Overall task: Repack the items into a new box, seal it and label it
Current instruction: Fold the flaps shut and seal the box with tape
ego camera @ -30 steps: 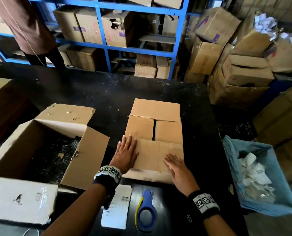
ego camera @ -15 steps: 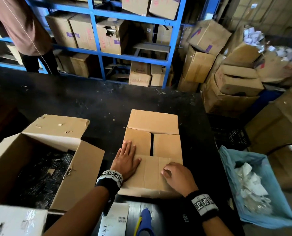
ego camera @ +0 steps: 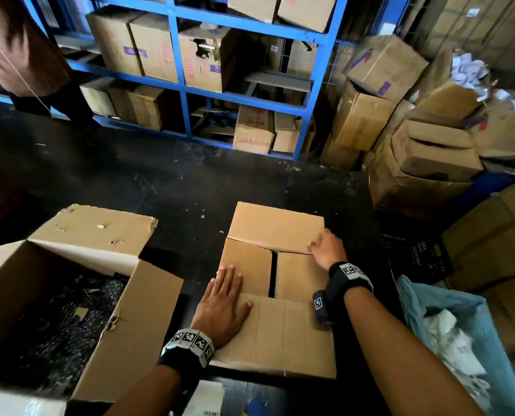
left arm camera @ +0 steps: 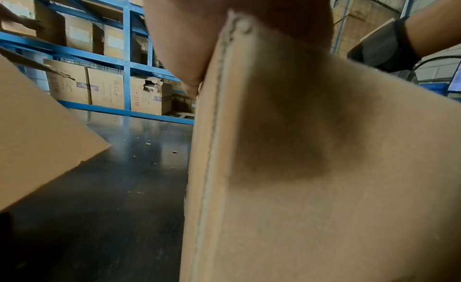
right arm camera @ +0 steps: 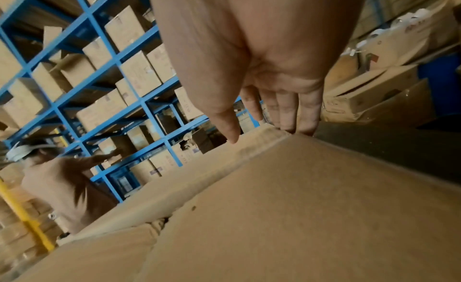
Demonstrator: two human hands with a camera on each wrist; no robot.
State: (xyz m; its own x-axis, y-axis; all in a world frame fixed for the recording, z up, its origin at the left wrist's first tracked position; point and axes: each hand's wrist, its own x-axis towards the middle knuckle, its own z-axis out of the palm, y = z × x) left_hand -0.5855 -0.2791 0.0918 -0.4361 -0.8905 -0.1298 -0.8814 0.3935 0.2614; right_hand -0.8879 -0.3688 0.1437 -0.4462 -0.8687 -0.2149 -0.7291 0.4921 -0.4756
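The new cardboard box (ego camera: 280,334) lies on the black table (ego camera: 175,187) with its two inner flaps folded in and a dark gap between them. My left hand (ego camera: 223,298) presses flat on the near flap and the left inner flap; in the left wrist view the palm (left arm camera: 199,39) lies against blurred cardboard (left arm camera: 312,177). My right hand (ego camera: 325,246) reaches over the box and touches the near right corner of the far flap (ego camera: 275,226). In the right wrist view its straight fingers (right arm camera: 286,112) meet that flap's edge (right arm camera: 262,136). The old torn box (ego camera: 106,241) stands open at the left with dark packed items (ego camera: 55,313) inside.
A white label sheet (ego camera: 205,399) and a blue tape dispenser (ego camera: 257,403) peek in at the bottom edge. A blue bin (ego camera: 430,310) of crumpled paper stands at the right. Blue shelving (ego camera: 175,55) with cartons and a person (ego camera: 16,55) are beyond the table.
My right hand has left the near flap and reached forward to the far flap's right corner. My left hand stays pressed on the near flap. The camera has leaned in.
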